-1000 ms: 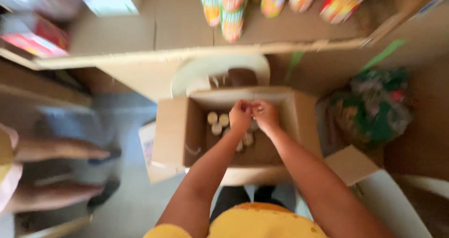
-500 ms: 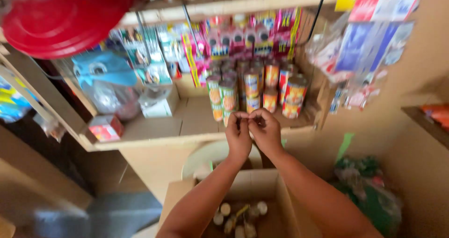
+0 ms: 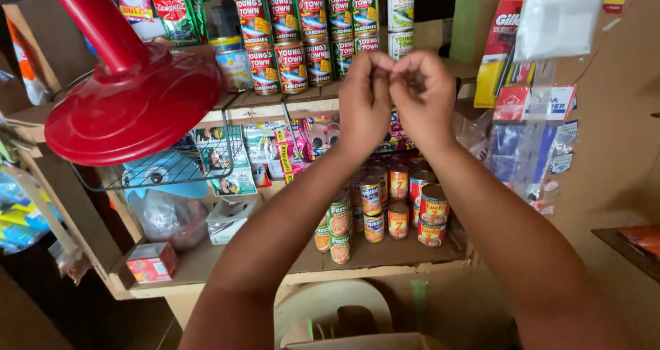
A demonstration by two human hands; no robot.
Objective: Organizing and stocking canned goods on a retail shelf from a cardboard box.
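Fingertips of the left hand (image 3: 364,102) and right hand (image 3: 425,95) pinch together, contents hidden; stacked red-labelled round metal tins (image 3: 308,34) just behind them.

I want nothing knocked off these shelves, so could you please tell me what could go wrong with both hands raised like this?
The left hand and right hand are pressed together right in front of the stacked cans on the upper shelf; a careless reach could topple them. Whatever the fingertips pinch is too small to see and might slip down unnoticed. The red fan base juts out beside the left arm, so a sideways elbow might bump it.
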